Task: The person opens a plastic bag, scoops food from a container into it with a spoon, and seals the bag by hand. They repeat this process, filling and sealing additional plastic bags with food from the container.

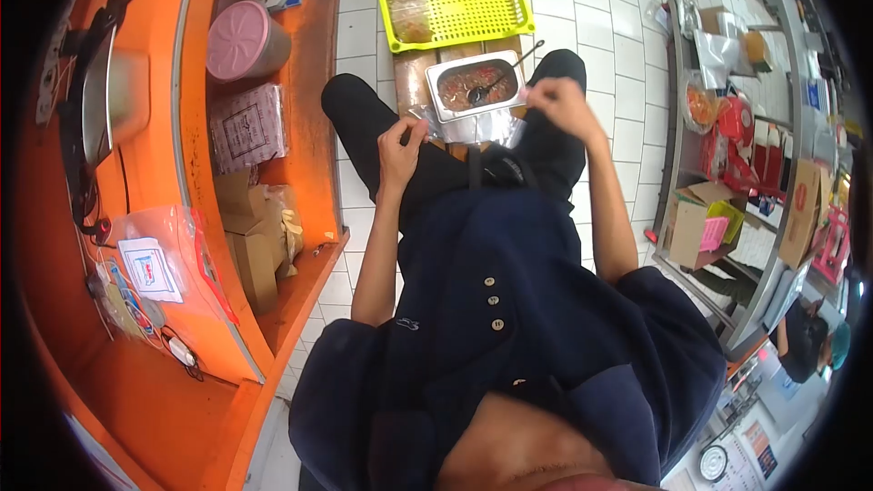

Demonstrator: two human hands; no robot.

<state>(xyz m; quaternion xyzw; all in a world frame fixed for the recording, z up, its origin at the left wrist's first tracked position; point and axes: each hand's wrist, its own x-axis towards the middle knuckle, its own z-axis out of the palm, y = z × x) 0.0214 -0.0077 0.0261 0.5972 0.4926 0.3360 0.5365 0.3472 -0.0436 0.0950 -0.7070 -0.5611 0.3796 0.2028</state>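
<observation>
A steel pan (439, 107) holds a chunky reddish-brown mixture (464, 84), and a black ladle (494, 85) rests in it with its handle over the far right rim. Along the pan's near side lies a clear plastic bag (477, 130). My left hand (398, 153) is at the bag's left edge, thumb and fingers pinched on the plastic. To the right of the pan, my right hand (561, 105) has its fingertips pressed together close to the rim. Whatever is between those fingertips is too small to make out.
Beyond the pan, a lime-green basket (482, 9) holds clear plastic-wrapped items, on a wooden bench (411, 73) between my knees. Orange shelving (309, 127) with pink-lidded tubs (244, 41) stands left. Metal shelves (677, 127) with boxes stand right; another person (805, 341) is far right.
</observation>
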